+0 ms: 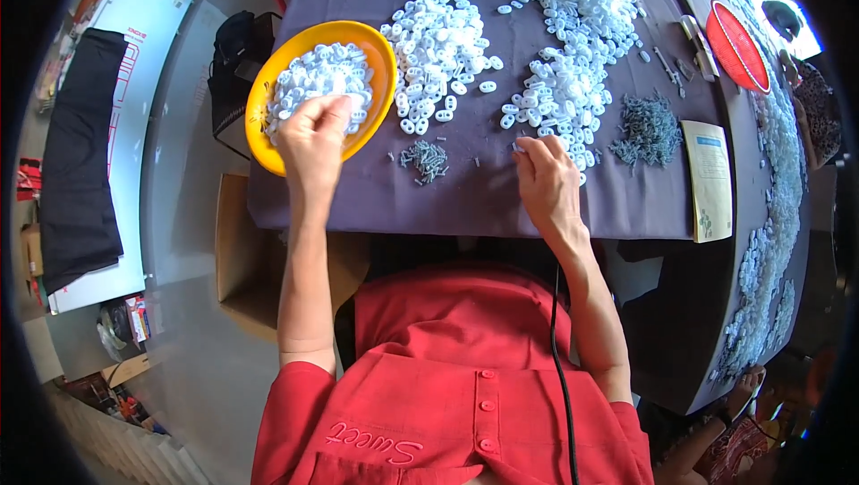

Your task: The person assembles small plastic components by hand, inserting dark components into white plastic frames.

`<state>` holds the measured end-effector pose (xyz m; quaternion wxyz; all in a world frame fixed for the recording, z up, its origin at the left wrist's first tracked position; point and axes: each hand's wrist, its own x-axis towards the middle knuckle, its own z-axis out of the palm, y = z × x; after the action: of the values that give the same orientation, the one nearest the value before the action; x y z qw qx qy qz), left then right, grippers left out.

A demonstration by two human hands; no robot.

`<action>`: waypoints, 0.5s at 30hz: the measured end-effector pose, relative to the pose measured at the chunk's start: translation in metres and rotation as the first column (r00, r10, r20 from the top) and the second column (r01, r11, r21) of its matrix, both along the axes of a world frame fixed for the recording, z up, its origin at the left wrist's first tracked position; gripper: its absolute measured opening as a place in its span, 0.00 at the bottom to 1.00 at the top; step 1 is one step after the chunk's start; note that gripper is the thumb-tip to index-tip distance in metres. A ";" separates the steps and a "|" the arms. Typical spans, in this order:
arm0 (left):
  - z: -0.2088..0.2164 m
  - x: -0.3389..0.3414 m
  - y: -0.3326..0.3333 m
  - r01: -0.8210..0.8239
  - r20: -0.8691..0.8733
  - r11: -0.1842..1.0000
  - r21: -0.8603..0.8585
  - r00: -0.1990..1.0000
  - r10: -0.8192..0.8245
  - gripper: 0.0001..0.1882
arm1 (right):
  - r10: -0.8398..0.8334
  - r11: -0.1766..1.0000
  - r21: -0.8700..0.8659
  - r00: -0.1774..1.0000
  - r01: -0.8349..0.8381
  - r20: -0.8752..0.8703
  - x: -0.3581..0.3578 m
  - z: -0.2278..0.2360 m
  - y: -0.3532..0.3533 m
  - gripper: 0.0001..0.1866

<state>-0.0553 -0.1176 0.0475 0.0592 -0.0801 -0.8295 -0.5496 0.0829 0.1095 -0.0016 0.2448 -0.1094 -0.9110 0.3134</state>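
My left hand [310,140] is over the near side of a yellow bowl [387,64], its fingers pinched together; whatever they hold is hidden. White oval plastic pieces with two holes [313,72] fill the bowl. Above the front part of the table, my right hand [548,182] has its fingers closed, with a small pale bit at the fingertips too small to name. It is just in front of a curved heap of white oval pieces [559,82]. Between the hands lies a small pile of grey screws [427,161]; a bigger grey screw pile [646,131] sits to the right.
Another heap of white pieces [438,55] lies beside the bowl on the dark tablecloth [358,203]. A yellowish booklet [707,181] and a red basket [738,46] are on the right. Below the left edge stands a cardboard box [234,252]. Another person's arm [729,409] shows at lower right.
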 end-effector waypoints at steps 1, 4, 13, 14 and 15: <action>0.002 -0.013 -0.006 -0.038 -0.075 0.994 -0.102 0.997 0.031 0.06 | -0.019 0.996 0.083 0.997 0.013 0.079 -0.003 -0.001 0.001 0.05; -0.002 -0.036 -0.015 -0.091 -0.185 0.962 -0.256 0.982 0.043 0.06 | -0.062 0.985 0.174 0.974 0.023 0.219 -0.010 -0.004 -0.002 0.05; -0.019 0.035 0.038 0.199 -0.338 0.968 -0.155 0.910 -0.241 0.04 | 0.003 0.985 0.170 0.973 -0.043 0.230 -0.010 -0.003 -0.001 0.02; -0.023 0.043 0.049 0.256 -0.357 0.942 -0.219 0.877 -0.321 0.03 | 0.054 0.991 0.114 0.988 -0.071 0.145 -0.006 -0.002 -0.001 0.02; -0.027 0.049 0.061 0.287 -0.303 0.933 -0.218 0.889 -0.345 0.04 | 0.047 0.991 0.120 0.988 -0.066 0.150 -0.003 -0.001 0.000 0.02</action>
<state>-0.0059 -0.0566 0.0206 0.1023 -0.3115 -0.8260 -0.4584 0.0799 0.1094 -0.0026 0.1744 -0.0908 -0.9471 0.2537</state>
